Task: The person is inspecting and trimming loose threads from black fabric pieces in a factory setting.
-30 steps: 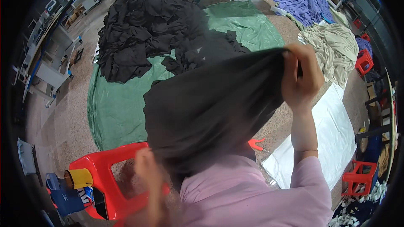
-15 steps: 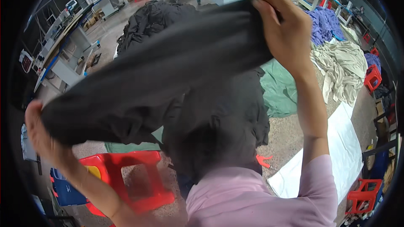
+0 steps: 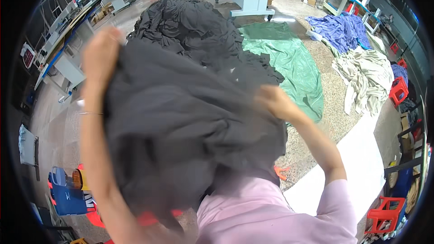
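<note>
a: so, starting at the far left of the frame: a blue bin [image 3: 68,194] low down with a yellow-orange object beside it, grey worktables [image 3: 68,63] curving up the left rim.

b: and left of centre?

a: left hand [image 3: 100,56] raised high, fingers curled shut on the upper left edge of a dark grey garment [image 3: 181,126]. thin bracelet [image 3: 92,113] on that wrist.

b: garment itself?

a: spread across the middle of the frame, hanging between both hands, bunched and drooping toward the lower centre, covering most of a red stool [image 3: 149,219] underneath. pink sleeve [image 3: 271,212] at bottom centre.

b: behind it?

a: upper centre, a big pile of black clothes [image 3: 190,27] on a green sheet [image 3: 285,58] laid over the floor.

b: right hand?

a: just right of centre, right hand [image 3: 273,101] blurred, closed on the garment's right edge; how tight the fingers are, cannot tell.

b: further right?

a: white sheet [image 3: 357,167] at lower right, beige cloth heap [image 3: 368,74] above it, purple-blue heap [image 3: 341,29] at upper right, red stools [image 3: 398,90] along the right rim.
</note>
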A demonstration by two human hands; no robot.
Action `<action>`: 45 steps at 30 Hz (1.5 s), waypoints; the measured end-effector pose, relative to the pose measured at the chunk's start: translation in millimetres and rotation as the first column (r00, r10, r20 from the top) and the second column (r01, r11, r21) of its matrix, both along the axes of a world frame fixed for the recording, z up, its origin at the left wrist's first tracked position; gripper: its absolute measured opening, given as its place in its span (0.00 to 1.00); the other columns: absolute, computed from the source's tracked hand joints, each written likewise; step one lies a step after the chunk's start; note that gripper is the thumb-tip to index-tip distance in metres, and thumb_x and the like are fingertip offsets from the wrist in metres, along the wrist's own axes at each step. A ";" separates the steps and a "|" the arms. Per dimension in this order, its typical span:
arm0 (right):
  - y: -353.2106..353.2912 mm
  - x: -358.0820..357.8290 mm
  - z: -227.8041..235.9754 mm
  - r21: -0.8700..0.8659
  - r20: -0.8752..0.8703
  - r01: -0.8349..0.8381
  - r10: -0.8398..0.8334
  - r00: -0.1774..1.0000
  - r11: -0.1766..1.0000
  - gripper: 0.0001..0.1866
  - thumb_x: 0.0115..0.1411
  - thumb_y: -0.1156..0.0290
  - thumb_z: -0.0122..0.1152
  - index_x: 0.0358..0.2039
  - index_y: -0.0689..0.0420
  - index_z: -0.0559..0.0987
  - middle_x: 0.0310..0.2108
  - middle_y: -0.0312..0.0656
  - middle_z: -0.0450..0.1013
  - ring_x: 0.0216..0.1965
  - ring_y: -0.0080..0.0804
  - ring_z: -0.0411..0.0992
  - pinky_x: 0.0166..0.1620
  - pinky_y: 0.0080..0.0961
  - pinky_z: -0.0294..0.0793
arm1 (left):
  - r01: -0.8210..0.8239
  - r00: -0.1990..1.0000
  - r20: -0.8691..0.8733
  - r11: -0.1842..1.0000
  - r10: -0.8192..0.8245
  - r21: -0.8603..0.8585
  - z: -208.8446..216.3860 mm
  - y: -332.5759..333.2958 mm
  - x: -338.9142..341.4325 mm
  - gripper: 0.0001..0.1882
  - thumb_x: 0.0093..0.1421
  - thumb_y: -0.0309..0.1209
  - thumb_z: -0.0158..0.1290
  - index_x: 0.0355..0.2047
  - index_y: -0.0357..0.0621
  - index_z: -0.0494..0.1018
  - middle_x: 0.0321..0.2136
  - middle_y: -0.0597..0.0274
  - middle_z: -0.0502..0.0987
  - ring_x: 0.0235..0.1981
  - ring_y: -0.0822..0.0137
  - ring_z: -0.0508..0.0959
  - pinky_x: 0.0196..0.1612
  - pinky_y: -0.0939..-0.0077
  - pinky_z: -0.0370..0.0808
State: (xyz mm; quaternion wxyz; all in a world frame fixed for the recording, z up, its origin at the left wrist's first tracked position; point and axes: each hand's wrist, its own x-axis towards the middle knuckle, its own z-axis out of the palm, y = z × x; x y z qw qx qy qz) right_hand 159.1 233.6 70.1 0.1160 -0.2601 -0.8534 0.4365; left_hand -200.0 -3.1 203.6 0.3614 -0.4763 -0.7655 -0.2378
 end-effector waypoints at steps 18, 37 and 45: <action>-88.3 53.7 -67.8 0.639 -0.188 -0.013 0.173 0.967 0.769 0.14 0.43 0.79 0.62 0.33 0.55 0.79 0.29 0.39 0.71 0.32 0.38 0.71 0.34 0.30 0.69 | 0.207 0.532 0.789 0.951 -0.307 0.230 -235.8 -16.2 242.5 0.06 0.60 0.27 0.54 0.35 0.35 0.77 0.36 0.51 0.79 0.37 0.54 0.78 0.41 0.66 0.74; 6.9 -7.9 10.3 0.494 -0.595 0.391 -0.026 0.804 0.777 0.18 0.46 0.90 0.52 0.35 0.55 0.80 0.30 0.42 0.73 0.31 0.39 0.73 0.35 0.29 0.72 | 0.275 -0.239 0.891 0.853 -0.386 0.443 -181.7 21.3 219.9 0.07 0.61 0.27 0.58 0.34 0.34 0.77 0.26 0.73 0.74 0.30 0.82 0.70 0.33 0.87 0.66; -78.4 -24.1 -58.1 0.621 -0.345 0.038 0.229 0.910 0.783 0.10 0.49 0.66 0.68 0.30 0.54 0.77 0.34 0.38 0.71 0.38 0.38 0.69 0.41 0.35 0.64 | -0.293 -0.340 0.746 0.818 -0.573 0.495 -221.9 23.4 218.3 0.07 0.59 0.26 0.60 0.34 0.32 0.80 0.28 0.69 0.78 0.30 0.81 0.73 0.36 0.86 0.68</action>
